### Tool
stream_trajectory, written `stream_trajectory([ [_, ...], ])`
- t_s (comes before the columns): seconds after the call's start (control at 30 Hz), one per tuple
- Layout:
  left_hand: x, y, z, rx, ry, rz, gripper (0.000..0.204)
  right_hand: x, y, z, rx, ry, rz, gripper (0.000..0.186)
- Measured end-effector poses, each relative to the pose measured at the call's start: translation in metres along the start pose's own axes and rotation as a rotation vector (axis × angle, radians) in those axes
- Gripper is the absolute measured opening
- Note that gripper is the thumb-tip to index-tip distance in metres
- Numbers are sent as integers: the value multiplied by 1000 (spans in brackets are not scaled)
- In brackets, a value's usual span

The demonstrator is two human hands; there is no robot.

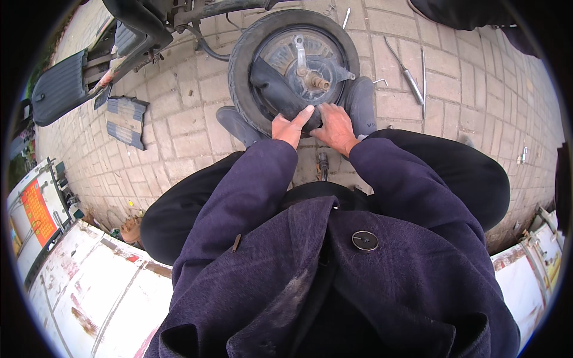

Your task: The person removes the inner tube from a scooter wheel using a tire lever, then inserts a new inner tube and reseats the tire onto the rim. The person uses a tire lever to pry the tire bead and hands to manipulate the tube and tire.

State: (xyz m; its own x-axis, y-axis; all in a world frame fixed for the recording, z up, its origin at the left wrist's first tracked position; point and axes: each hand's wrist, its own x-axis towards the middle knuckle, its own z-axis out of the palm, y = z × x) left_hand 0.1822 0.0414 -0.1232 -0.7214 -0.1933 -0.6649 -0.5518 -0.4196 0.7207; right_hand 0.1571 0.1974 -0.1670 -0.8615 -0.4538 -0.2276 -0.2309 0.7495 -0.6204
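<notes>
A wheel lies flat on the pavers, with a black tire (pixel 242 80) around a dusty metal hub (pixel 290 59) that carries a lever arm and protruding axle. A limp black inner tube (pixel 270 86) lies over the lower left of the wheel, at the inside of the tire. My left hand (pixel 292 125) grips the tube at the tire's near edge, thumb on top. Just to its right, my right hand (pixel 334 125) has fingers curled on the tube and tire edge, partly hiding both. My grey shoes (pixel 362 104) flank the wheel.
A partly dismantled scooter (pixel 128 36) stands upper left, near a ribbed plate (pixel 125 119). Screwdriver (pixel 412 83), thin rod (pixel 424 80) and hex key (pixel 380 82) lie right. White metal boxes (pixel 89 286) are behind me. Dark shapes (pixel 444 12) are at the top right.
</notes>
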Motion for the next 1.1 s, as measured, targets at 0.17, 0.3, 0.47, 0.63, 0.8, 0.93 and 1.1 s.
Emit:
stream_trajectory([
  [0.17,-2,9,4,41,20,12,35,1,3,-4,157,84,-15,45],
  [0.3,3,24,10,68,24,32,39,9,7,-17,102,35,-42,34],
  [0.47,5,36,4,828,-87,326,56,20,-2,-33,51,57,125,23],
  [0.63,5,18,-13,1470,-273,761,55,24,-2,-43,292,171,440,26],
  [0.8,15,1,-22,1584,-317,1009,24,37,-6,-85,360,254,457,28],
  [0.93,17,-6,-25,1636,-280,1038,23,51,-20,-144,356,301,432,25],
  [1.1,18,-17,-26,1703,-246,1046,16,61,-17,-159,314,312,330,18],
])
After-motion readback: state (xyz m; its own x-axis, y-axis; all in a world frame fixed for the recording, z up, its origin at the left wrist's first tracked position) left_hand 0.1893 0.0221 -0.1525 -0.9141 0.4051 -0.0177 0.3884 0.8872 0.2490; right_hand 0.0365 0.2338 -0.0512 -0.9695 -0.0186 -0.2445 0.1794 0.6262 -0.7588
